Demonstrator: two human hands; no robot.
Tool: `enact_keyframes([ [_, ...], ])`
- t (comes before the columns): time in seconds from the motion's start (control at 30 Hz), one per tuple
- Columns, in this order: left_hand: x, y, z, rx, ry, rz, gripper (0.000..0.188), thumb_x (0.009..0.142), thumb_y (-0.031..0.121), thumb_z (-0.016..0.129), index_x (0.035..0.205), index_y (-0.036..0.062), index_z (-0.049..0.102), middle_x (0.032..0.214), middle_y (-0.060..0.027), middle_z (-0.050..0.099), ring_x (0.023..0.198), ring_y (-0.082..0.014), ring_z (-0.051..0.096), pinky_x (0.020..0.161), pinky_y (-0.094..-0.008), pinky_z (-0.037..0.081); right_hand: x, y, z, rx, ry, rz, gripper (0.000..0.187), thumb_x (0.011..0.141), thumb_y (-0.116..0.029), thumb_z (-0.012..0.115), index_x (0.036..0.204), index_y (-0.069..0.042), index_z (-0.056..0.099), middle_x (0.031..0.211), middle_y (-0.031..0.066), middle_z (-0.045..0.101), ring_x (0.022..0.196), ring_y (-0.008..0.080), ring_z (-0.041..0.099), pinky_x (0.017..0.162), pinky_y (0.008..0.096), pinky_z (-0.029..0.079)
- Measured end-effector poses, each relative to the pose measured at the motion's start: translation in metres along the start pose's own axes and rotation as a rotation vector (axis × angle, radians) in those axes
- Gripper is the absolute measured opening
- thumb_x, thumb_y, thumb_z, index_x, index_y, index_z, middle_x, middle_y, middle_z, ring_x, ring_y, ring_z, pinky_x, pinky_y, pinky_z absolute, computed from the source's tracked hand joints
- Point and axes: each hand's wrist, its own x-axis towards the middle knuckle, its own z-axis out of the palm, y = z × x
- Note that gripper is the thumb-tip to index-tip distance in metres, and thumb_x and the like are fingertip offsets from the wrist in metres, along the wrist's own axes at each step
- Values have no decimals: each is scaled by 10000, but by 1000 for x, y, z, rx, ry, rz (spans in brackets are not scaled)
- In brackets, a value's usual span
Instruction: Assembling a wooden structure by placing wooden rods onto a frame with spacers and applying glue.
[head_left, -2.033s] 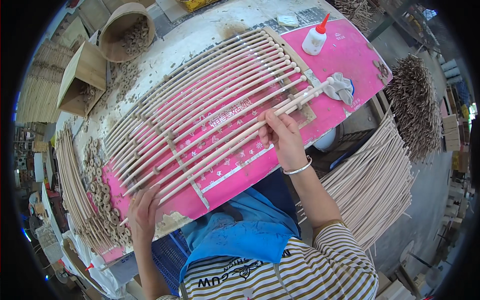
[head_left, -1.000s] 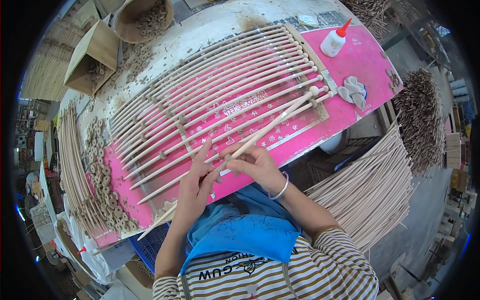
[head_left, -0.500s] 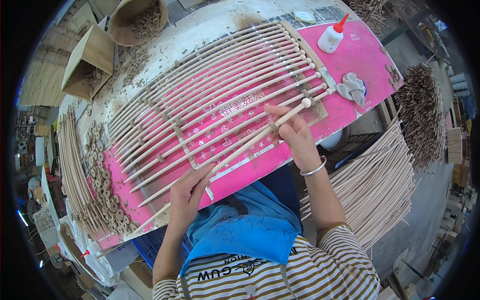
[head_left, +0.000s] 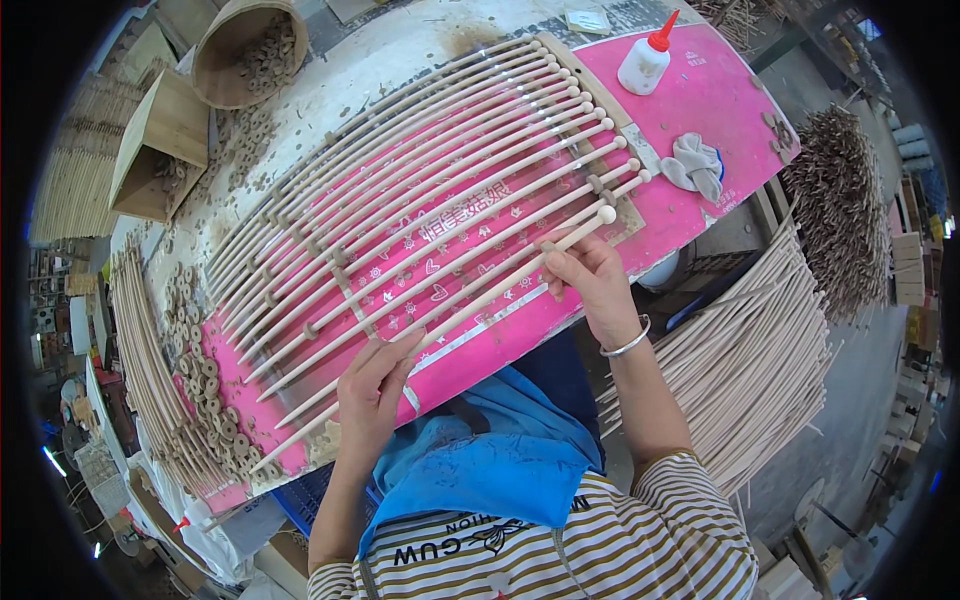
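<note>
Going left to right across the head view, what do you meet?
Stack of wooden rings → left hand → right hand on the nearest wooden stick → glue bottle → grey rag → bundle of dark sticks.

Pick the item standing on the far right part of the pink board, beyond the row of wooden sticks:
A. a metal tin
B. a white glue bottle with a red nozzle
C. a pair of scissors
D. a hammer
B: a white glue bottle with a red nozzle stands on the pink board past the sticks, with a crumpled grey cloth lying nearer the person.
</note>
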Motion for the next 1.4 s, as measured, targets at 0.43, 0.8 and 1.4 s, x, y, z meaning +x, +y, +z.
enact_keyframes([
  [0.43,17,1,13,17,-16,50,294,950,0,670,1238,20,729,848,-103,614,729,-190,569,665,-302,459,-4,-2,-10,59,130,6,293,967,-204,756,1176,-17,671,819,-1,663,653,58,593,586,210,475],
  [0.8,64,7,15,101,-16,245,305,946,41,670,1245,67,728,928,-148,675,835,-288,663,762,-379,528,2,5,0,95,-26,79,278,1059,-237,618,1097,20,718,900,70,732,759,131,698,689,260,571],
  [1.4,120,-6,-7,542,184,352,194,931,14,638,1125,33,626,1017,-143,620,866,-313,676,668,-423,536,45,-18,-7,130,65,71,286,1062,-270,617,1058,-1,713,856,79,734,722,139,715,646,275,591],
])
